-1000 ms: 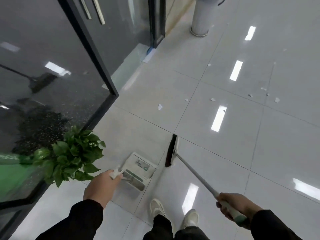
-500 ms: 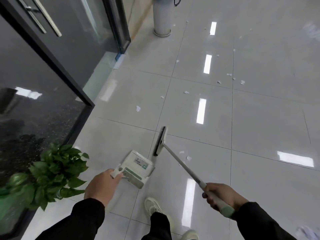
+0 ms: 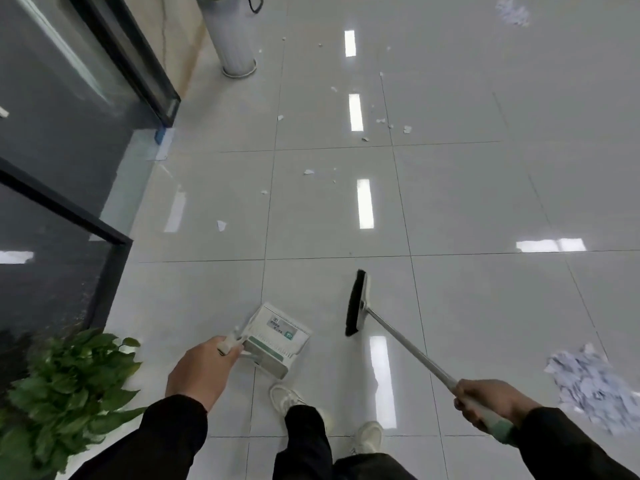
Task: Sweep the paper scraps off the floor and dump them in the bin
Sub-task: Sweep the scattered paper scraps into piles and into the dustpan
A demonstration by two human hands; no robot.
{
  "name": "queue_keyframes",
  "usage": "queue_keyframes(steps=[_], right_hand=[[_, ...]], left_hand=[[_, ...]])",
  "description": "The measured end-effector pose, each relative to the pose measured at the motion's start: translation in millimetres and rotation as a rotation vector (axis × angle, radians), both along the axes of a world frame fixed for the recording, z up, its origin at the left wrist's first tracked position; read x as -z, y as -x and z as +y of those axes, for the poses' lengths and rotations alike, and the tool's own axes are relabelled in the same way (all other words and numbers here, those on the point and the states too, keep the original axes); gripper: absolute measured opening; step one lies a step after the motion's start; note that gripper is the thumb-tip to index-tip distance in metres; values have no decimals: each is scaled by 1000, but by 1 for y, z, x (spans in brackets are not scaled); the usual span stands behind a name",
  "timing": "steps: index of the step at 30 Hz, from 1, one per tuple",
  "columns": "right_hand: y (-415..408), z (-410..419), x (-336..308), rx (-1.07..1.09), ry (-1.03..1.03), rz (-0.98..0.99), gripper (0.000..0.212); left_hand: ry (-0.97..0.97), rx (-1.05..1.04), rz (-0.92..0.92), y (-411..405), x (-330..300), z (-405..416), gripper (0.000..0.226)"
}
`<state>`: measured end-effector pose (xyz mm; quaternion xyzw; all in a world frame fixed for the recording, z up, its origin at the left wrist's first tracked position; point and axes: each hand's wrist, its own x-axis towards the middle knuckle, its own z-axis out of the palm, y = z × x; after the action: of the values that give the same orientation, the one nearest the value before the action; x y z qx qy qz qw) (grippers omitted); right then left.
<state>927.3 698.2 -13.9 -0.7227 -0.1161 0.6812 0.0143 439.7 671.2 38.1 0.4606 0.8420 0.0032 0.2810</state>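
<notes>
My left hand (image 3: 201, 367) grips the handle of a white dustpan (image 3: 275, 339) held low over the tiled floor. My right hand (image 3: 491, 401) grips the long handle of a broom (image 3: 356, 303), whose black bristle head sits on the floor just right of the dustpan. Several small white paper scraps (image 3: 221, 225) lie scattered on the tiles ahead. A heap of paper scraps (image 3: 592, 386) lies at the right, near my right hand. Another paper pile (image 3: 512, 12) shows at the far top right. A pale cylindrical bin (image 3: 232, 32) stands at the top, by the wall.
Dark glass door panels (image 3: 69, 116) with black frames run along the left. A leafy green plant (image 3: 65, 386) stands at the lower left beside my left arm. My feet in white shoes (image 3: 294, 403) are at the bottom centre. Glossy grey tiles (image 3: 485, 202) stretch to the right.
The view has swung to the right and forward. The broom head has shifted right, away from the dustpan. The paper heap at the right has come into view.
</notes>
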Motion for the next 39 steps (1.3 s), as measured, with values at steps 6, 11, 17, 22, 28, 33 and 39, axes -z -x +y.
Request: queue_keyframes(steps=[6,11,17,22,28,33,39], right_hand=[[-72,-9,-16,153,-48,-56,9],[-69,2,-45,218,-134,-32,11],[-20,40,-77,207,-214,34,14],[106,122,-80,118,-263,119,16],[301,223,-75,32,-263,227,12],[463,299,-38,6,-199,324,15],[598,380,8,-91,-124,363,13]], left_hand=[[-3,67,-61,-64,-4,26,38],[-23,77,-84,-93,-4,45,44],[-52,99,-121,-100,-7,82,46],[-49,32,-137,-36,-6,121,40],[-23,-67,-152,92,-9,171,33],[16,-98,-119,201,-14,212,38],[52,-108,-48,301,-18,250,35]])
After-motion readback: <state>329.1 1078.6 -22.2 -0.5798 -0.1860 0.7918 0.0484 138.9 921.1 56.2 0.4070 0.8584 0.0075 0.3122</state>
